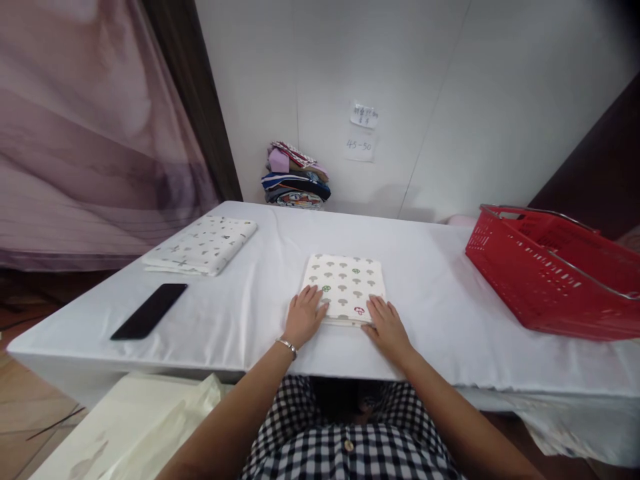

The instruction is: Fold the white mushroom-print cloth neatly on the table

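Note:
A folded white cloth (345, 283) printed with grey mushroom shapes and a few green and red ones lies flat on the white-covered table (415, 267) in front of me. On its near left corner rests my left hand (304, 315), fingers stretched out; a silver bracelet circles that wrist. My right hand (387, 330) lies at the near right corner, its fingers spread over the edge. Neither hand grips the cloth. Farther left is a second folded white cloth (205, 245) with small dark prints.
A black phone-like slab (149, 312) lies at the table's left. The red basket (550, 273) with metal handles stands at the right. Behind the table, folded fabrics (296, 177) are piled against the wall, near paper notes (363, 117). A pale box-like surface (120, 413) sits below left.

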Demonstrator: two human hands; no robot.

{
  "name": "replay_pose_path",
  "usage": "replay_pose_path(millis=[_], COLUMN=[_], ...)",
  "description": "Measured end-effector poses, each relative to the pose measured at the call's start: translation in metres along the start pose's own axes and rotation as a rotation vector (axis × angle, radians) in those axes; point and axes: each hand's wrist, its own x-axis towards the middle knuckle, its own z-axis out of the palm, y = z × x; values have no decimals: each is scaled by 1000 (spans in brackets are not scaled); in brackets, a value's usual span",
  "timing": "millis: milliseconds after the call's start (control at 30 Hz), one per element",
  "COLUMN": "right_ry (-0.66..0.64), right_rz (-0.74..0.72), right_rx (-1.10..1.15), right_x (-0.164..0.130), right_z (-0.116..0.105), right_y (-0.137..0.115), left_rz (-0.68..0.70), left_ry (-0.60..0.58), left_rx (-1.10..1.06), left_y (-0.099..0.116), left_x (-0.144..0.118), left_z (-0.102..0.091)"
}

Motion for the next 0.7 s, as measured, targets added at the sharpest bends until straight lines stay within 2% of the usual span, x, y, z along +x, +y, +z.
replay_pose_path(millis=[133,267,367,433,500,600,700], right_ry=[-78,-75,-65,-84,-94,-102,-179], right_rz=[16,13,-40,-53,-37,40,180], right_rx=[-25,10,71,103,121,93,25], right_x=[-3,13,45,73,103,138,155], right_z=[0,-15,-24,-25,-21,-9,7], right_y=[1,-7,-23,-33,-38,-30,-9], left_rz=[-16,-93,-67,-43,-57,-109,-125], left_ry=[-91,-127,-114,-124,-184,-311,-355], left_rx=[15,8,56,116,173,219,237], left_y=[-5,1,10,13,12,4,-3], left_x=[-2,20,49,67,80,87,85], left_z=[1,-11,-17,-13,-4,11,19])
